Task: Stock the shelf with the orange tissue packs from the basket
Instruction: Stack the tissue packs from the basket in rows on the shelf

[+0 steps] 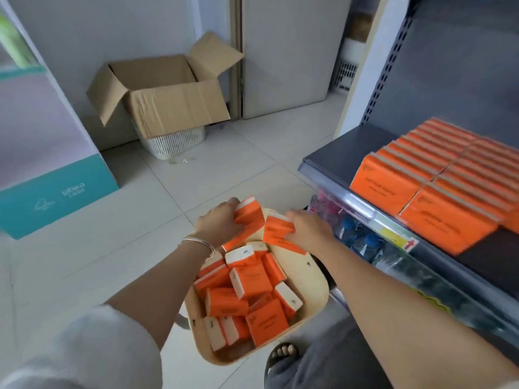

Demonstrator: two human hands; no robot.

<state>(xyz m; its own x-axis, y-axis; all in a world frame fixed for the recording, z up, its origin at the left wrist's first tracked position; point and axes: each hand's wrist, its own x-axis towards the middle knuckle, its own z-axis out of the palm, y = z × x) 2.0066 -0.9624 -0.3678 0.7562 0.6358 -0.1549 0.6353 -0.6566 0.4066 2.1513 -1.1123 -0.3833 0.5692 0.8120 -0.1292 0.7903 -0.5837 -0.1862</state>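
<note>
Left sleeve (84, 346): pale grey fabric at the lower left corner, forearm bare beyond it.
Left hand (222, 223): fingers curled round the left-hand pack (250, 217), an orange tissue pack with a white end, lifted and tilted above the far end of the basket. A thin silver bracelet (199, 242) sits on the wrist.
Right hand (309, 231): fingers clamped over the upper edge of the right-hand pack (276, 228), of the same orange kind, just beside the left-hand pack.
Basket (311, 287): cream, rounded, smooth-walled, low in front of the person and close to the shelf unit. Its support cannot be determined.
Loose packs (252, 279): orange tissue packs heaped without order inside the basket.
Shelf (345, 150): dark grey metal board on the right, with a perforated grey upright (387, 66) behind it and a bare area at its left end.
Stocked packs (438, 175): orange packs standing in tight rows on the shelf, reaching its front edge.
Lower tier: clear bottles with blue caps (362, 240), under a yellow label strip (398, 240).
Floor (112, 262): pale square tiles with thin joints.
Back wall: pale grey panels (289, 51).
Cardboard box (168, 96): brown, flaps open, resting on a white slatted bin (174, 144) against the wall.
Display carton (56, 203): teal base, pale sides, at far left.
Foot (283, 352): in a dark open-toed sandal below the basket.
</note>
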